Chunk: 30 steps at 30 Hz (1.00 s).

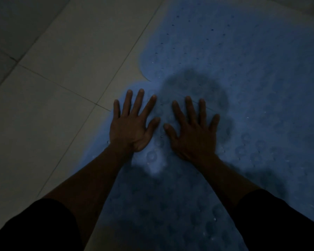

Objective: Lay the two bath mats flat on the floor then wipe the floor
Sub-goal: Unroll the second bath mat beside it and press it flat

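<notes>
A blue bath mat [252,73] with small holes and round suction cups lies spread over the tiled floor, filling the right and lower part of the view. Its wavy left edge runs past my left hand. My left hand [132,124] rests palm down on the mat near that edge, fingers spread. My right hand [194,129] lies flat beside it, also palm down with fingers apart. Neither hand holds anything. Only one mat can be made out in this dim light; whether a second one lies here I cannot tell.
Pale floor tiles [62,69] with dark grout lines cover the left side. My head's shadow falls on the mat just beyond my fingers. Dark sleeves frame the bottom corners.
</notes>
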Tool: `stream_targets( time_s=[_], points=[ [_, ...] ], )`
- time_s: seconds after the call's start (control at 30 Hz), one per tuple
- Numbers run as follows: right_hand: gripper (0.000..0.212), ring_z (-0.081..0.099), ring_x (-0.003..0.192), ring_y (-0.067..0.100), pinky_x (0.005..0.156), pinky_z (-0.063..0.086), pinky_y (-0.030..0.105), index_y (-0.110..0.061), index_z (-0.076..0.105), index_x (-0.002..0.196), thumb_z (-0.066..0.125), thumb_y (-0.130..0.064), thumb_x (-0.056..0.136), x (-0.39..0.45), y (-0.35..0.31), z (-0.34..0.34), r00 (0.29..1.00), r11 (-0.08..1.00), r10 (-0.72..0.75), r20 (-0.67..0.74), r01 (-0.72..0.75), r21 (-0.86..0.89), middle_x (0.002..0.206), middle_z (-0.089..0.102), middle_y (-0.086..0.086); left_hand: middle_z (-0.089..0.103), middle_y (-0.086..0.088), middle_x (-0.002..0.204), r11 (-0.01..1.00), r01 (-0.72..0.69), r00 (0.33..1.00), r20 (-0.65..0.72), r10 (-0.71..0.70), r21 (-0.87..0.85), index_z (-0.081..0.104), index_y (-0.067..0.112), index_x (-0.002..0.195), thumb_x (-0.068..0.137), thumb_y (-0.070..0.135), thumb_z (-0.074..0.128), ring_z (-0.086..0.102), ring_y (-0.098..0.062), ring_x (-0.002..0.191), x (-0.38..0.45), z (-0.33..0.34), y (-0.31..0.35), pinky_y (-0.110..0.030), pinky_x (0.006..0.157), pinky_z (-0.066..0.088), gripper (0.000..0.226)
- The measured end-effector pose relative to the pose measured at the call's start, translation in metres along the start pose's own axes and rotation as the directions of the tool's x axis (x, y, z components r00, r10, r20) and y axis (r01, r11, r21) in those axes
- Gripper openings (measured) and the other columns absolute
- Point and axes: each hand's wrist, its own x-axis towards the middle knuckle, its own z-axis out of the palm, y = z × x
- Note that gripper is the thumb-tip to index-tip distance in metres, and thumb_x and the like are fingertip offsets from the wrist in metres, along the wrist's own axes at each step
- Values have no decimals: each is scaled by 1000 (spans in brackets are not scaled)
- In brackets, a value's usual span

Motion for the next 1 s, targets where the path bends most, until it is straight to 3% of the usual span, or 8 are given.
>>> stream_targets(
  time_s=[0.53, 0.8, 1.0],
  points=[
    [72, 1, 151, 33, 111, 7, 71, -35, 19, 155, 34, -67, 92, 5, -1, 2, 999, 999, -14, -40, 12, -39, 165, 10, 0, -2, 2, 166, 1000, -5, 1000, 9, 5, 17, 6, 35, 158, 99, 64, 17, -9, -27, 152, 5, 0, 1, -60, 119, 2, 67],
    [70, -7, 151, 29, 111, 3, 73, -46, 9, 153, 30, -70, 91, 5, -2, -1, 1000, 1000, 12, 27, -12, 7, 165, 1, -7, 1, 0, 166, 1000, -18, 1000, -13, 18, -4, 6, 37, 157, 99, 64, 17, -6, -28, 152, 1, 1, -3, -60, 119, 2, 65],
    [63, -12, 150, 31, 109, 1, 74, -48, -3, 152, 21, -65, 96, -8, -21, -13, 980, 991, 124, 154, -131, 39, 165, -9, -6, -9, 1, 166, 976, 198, 979, 64, -193, -88, -5, 37, 156, 96, 68, 6, -13, -29, 151, -35, -4, 15, -61, 118, -6, 68]
  ],
)
